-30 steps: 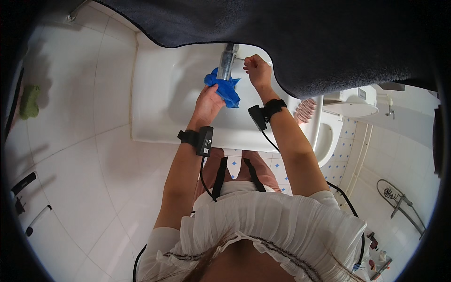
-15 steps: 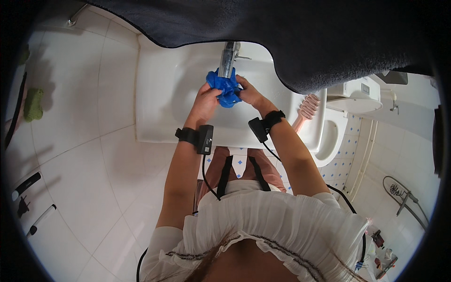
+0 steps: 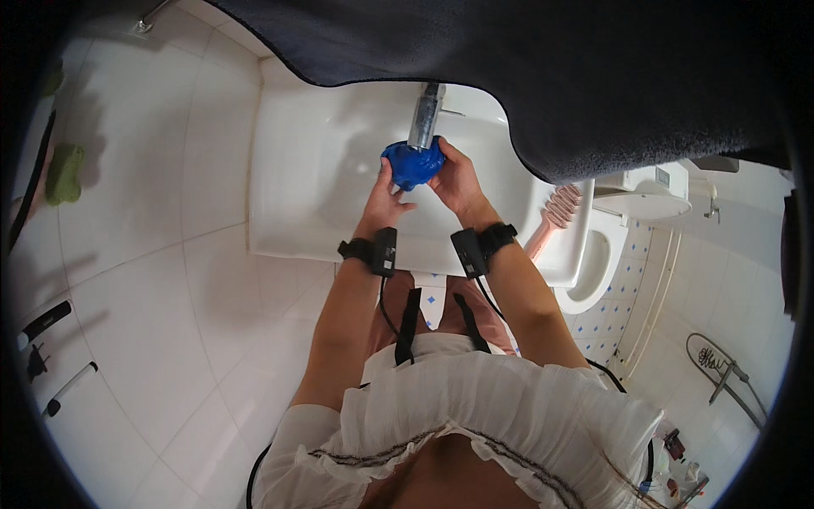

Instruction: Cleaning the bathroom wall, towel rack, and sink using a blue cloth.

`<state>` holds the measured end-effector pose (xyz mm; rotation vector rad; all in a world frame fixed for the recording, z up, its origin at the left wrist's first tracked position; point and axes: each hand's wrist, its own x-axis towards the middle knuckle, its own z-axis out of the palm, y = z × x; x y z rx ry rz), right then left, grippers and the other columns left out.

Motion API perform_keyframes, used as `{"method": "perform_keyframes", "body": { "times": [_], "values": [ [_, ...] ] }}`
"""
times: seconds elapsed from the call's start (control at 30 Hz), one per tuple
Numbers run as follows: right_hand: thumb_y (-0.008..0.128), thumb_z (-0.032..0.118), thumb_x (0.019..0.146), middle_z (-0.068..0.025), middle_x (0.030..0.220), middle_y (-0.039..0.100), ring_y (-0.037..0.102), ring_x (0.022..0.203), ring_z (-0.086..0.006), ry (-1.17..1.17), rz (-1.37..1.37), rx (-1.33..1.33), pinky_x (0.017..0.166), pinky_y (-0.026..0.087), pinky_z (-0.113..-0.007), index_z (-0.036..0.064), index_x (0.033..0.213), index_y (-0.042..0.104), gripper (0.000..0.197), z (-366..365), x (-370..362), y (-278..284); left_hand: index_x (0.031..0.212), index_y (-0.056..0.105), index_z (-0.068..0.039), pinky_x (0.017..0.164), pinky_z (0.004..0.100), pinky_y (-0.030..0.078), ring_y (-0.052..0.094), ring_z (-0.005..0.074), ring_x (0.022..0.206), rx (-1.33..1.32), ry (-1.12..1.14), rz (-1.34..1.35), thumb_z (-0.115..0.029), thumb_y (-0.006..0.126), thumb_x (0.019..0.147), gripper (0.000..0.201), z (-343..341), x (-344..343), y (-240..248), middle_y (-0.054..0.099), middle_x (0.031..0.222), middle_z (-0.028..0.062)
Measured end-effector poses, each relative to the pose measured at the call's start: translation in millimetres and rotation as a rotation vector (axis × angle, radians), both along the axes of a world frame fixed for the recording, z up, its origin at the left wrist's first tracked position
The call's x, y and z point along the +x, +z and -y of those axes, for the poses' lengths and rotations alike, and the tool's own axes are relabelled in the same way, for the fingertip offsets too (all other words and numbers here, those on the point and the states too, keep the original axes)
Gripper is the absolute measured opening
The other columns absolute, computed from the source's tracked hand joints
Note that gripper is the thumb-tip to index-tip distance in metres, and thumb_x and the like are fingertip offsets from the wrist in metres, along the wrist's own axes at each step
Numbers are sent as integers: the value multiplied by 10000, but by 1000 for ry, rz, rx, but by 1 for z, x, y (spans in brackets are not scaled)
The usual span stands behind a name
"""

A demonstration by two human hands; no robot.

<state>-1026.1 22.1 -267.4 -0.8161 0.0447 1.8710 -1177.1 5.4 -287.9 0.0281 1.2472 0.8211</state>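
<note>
A wet-looking, bunched-up blue cloth (image 3: 413,167) is right under the spout of the metal faucet (image 3: 425,120), over the white washbasin (image 3: 292,204). It has a rounded, shiny shape. My right hand (image 3: 458,184) grips its right side, with the fingertips near the spout. On the left edge, my left hand (image 3: 384,204) holds the cloth with its upper fingers, while another digit stretches out below it, apart from the cloth. The cloth hides parts of both hands' fingers. Each wrist wears a black strap with a small box and a cable.
A pink hairbrush (image 3: 557,216) lies on the basin's right rim. Beyond that stands a white toilet (image 3: 591,267). A dark towel-like fabric (image 3: 475,51) covers the far side of the view. At right, a shower hose (image 3: 721,369) shows by the tiled wall.
The crumpled cloth has become rounder and smoother under the spout. My left hand has shifted right and nearer me, its fingers spreading; my right hand has turned around the cloth's side.
</note>
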Motion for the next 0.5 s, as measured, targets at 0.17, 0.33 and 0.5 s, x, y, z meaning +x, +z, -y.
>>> {"method": "perform_keyframes", "body": {
  "times": [0.17,0.33,0.5],
  "values": [
    [587,232,950,-100,1057,623,611,965,-220,86,367,16,880,495,-341,41,1092,580,237,11,-3,-10,1313,481,-117,987,472,457,580,258,1125,238,88,382,-501,552,942,539,-10,3,-9,593,1225,87],
    [770,209,779,-201,1171,548,526,1109,-323,226,1295,587,970,425,-402,65,998,636,294,28,-13,-17,1202,529,-104,930,364,502,617,208,1055,421,91,254,-432,516,983,395,-24,6,-15,631,1109,67],
    [733,296,822,-251,1326,492,469,1242,-400,131,1473,737,1012,406,-403,63,986,643,299,23,-22,-11,1218,528,-111,929,315,497,613,151,1022,371,55,457,-312,497,1013,289,-14,17,-10,626,1095,28]
  ]
}}
